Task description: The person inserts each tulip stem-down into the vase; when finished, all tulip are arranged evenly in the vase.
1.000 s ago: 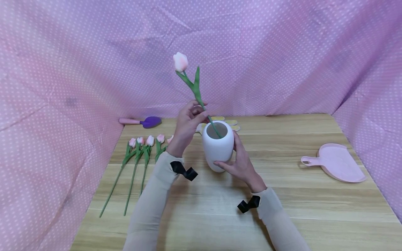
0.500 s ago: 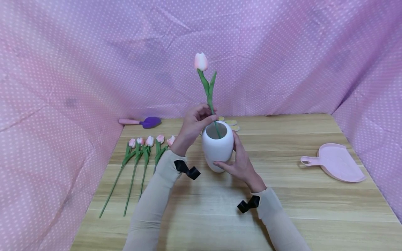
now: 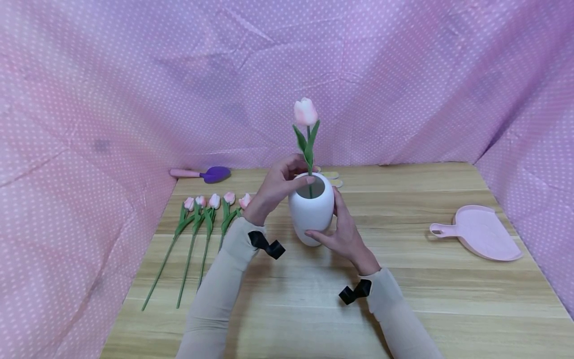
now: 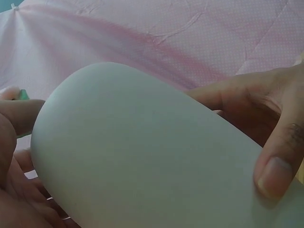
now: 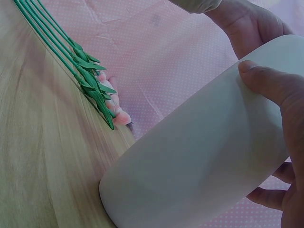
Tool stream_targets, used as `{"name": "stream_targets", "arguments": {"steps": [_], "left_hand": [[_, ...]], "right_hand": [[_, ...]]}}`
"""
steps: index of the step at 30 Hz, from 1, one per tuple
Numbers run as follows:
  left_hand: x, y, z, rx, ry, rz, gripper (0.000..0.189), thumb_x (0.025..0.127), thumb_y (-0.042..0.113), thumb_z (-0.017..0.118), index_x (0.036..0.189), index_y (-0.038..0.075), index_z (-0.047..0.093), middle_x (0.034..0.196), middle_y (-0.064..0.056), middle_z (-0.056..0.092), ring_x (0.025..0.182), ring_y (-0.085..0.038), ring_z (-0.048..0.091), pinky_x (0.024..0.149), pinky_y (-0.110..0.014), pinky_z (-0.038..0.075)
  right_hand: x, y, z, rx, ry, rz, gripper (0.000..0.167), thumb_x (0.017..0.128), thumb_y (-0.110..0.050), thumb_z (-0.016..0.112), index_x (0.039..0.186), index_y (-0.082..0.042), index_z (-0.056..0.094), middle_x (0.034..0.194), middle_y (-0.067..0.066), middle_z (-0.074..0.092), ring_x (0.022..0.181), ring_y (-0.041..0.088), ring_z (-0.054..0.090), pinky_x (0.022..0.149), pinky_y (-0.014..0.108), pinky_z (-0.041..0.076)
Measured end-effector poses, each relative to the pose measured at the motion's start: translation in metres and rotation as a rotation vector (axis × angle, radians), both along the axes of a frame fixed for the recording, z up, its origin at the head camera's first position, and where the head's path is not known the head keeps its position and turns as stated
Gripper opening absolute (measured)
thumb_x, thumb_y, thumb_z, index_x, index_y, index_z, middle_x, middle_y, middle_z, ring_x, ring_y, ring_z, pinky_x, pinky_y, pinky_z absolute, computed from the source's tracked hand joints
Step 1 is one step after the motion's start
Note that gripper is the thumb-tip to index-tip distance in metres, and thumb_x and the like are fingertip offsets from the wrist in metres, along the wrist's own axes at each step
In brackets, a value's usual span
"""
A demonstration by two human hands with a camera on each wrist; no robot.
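A white vase [image 3: 311, 219] stands on the wooden table, gripped round its right side by my right hand [image 3: 341, 230], thumb across the front. Over its mouth, my left hand [image 3: 283, 182] pinches the stem of a pink-and-white tulip [image 3: 306, 111]. The lower stem reaches inside the vase opening; its end is hidden. In the left wrist view the vase [image 4: 142, 152] fills the middle, hiding most of the stem. The right wrist view shows my right thumb and fingers [image 5: 270, 83] round the vase [image 5: 199, 147].
Several more tulips [image 3: 208, 214] lie at the left. Behind them is a purple trowel [image 3: 215, 175] with a pink handle. A yellow-and-white item [image 3: 332, 176], partly hidden, lies behind the vase. A pink dustpan [image 3: 484, 233] rests at the right. Pink dotted cloth [image 3: 381, 89] surrounds the table.
The tulip has swung right to nearly upright and dropped lower into the vase. My left hand has moved right and down to the rim. My right hand and the vase stay put.
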State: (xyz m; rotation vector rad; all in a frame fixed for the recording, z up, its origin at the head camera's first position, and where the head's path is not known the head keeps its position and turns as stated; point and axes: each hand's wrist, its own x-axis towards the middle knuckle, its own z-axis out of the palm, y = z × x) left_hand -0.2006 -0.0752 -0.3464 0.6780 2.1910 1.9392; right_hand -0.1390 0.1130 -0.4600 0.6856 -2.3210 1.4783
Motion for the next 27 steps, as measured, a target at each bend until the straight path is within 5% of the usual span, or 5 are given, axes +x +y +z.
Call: {"name": "stream_targets", "arguments": {"steps": [3, 10, 19, 27], "left_hand": [[0.0006, -0.0002, -0.0002, 0.008, -0.003, -0.006, 0.038, 0.091, 0.000, 0.065, 0.128, -0.005, 0.057, 0.125, -0.030, 0.064, 0.118, -0.026, 0.063, 0.096, -0.028, 0.049], [0.0011, 0.0009, 0.0003, 0.013, -0.024, 0.004, 0.027, 0.093, 0.000, 0.063, 0.118, -0.010, 0.061, 0.123, -0.031, 0.065, 0.098, -0.010, 0.064, 0.089, -0.025, 0.052], [0.0007, 0.0013, -0.0015, 0.036, -0.006, -0.008, 0.027, 0.093, -0.003, 0.061, 0.116, -0.015, 0.059, 0.123, -0.036, 0.061, 0.097, -0.006, 0.063, 0.087, -0.022, 0.051], [0.0022, 0.0012, -0.0011, 0.012, -0.017, 0.031, 0.029, 0.088, -0.002, 0.067, 0.115, -0.009, 0.061, 0.100, 0.004, 0.066, 0.094, -0.009, 0.061, 0.090, -0.026, 0.050]], "right_hand": [[0.0002, 0.0003, 0.0000, -0.001, 0.001, 0.002, 0.123, 0.068, -0.016, 0.094, 0.160, -0.017, 0.012, 0.155, 0.013, 0.039, 0.136, 0.034, 0.050, 0.105, 0.054, 0.053], [-0.0003, 0.0002, -0.0003, 0.000, 0.003, 0.000, 0.123, 0.068, -0.016, 0.094, 0.160, -0.018, 0.012, 0.156, 0.012, 0.039, 0.136, 0.034, 0.050, 0.105, 0.054, 0.053], [-0.0008, 0.0000, -0.0004, 0.001, -0.006, 0.001, 0.124, 0.068, -0.016, 0.094, 0.160, -0.018, 0.012, 0.156, 0.012, 0.038, 0.136, 0.034, 0.050, 0.106, 0.055, 0.052], [-0.0013, 0.0001, -0.0013, 0.010, 0.008, -0.008, 0.124, 0.067, -0.017, 0.094, 0.160, -0.018, 0.012, 0.156, 0.013, 0.039, 0.135, 0.034, 0.050, 0.105, 0.055, 0.053]]}}
